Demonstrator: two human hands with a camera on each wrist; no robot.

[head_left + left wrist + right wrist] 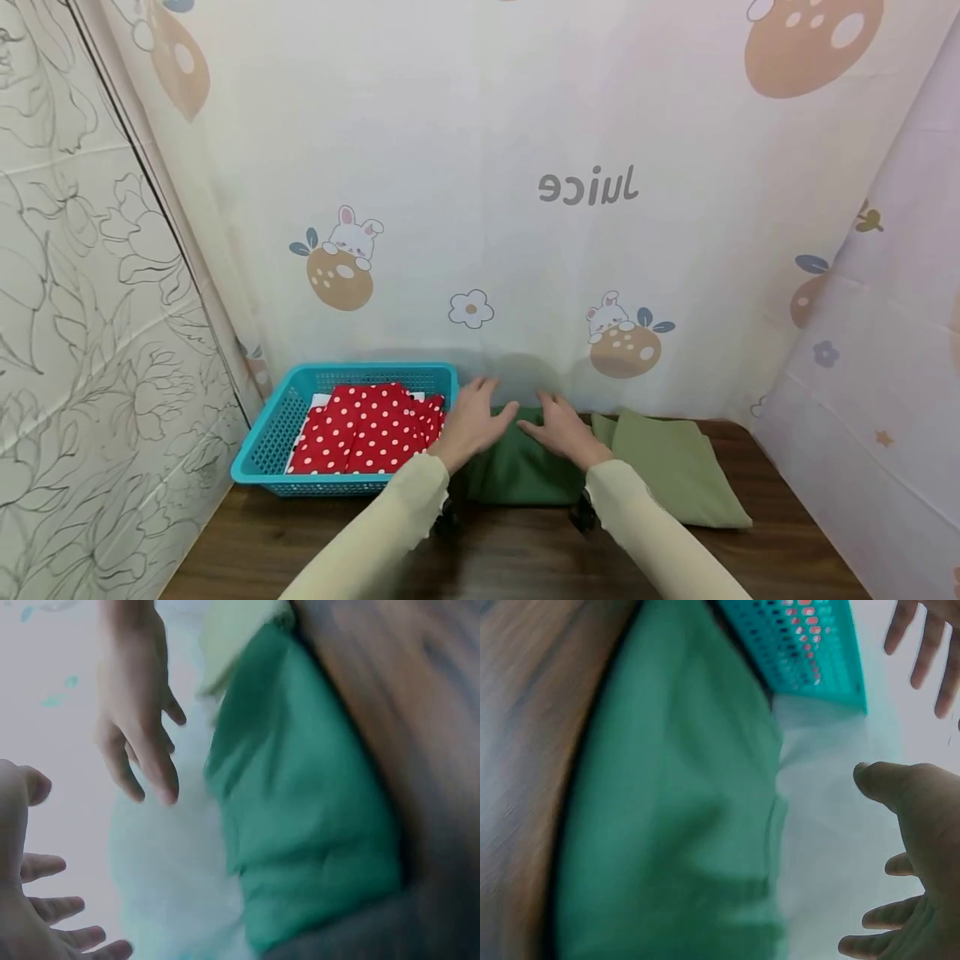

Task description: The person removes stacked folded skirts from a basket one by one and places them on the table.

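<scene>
A dark green folded cloth (528, 479) lies on the wooden table, between the basket and a lighter green cloth. My left hand (474, 421) is over its left end, beside the basket, fingers spread and holding nothing. Over the cloth's right part is my right hand (564, 429), also spread and holding nothing. Both wrist views show the hands apart from the green cloth (300, 780), with white curtain behind the fingers. The light olive-green folded cloth (675, 471) lies to the right, partly beside the dark green one.
At the left stands a turquoise plastic basket (258, 450) with red polka-dot cloth (367, 425) and some white fabric inside. A printed white curtain (480, 167) rises directly behind the table. The brown wooden table (517, 558) extends in front of the cloths.
</scene>
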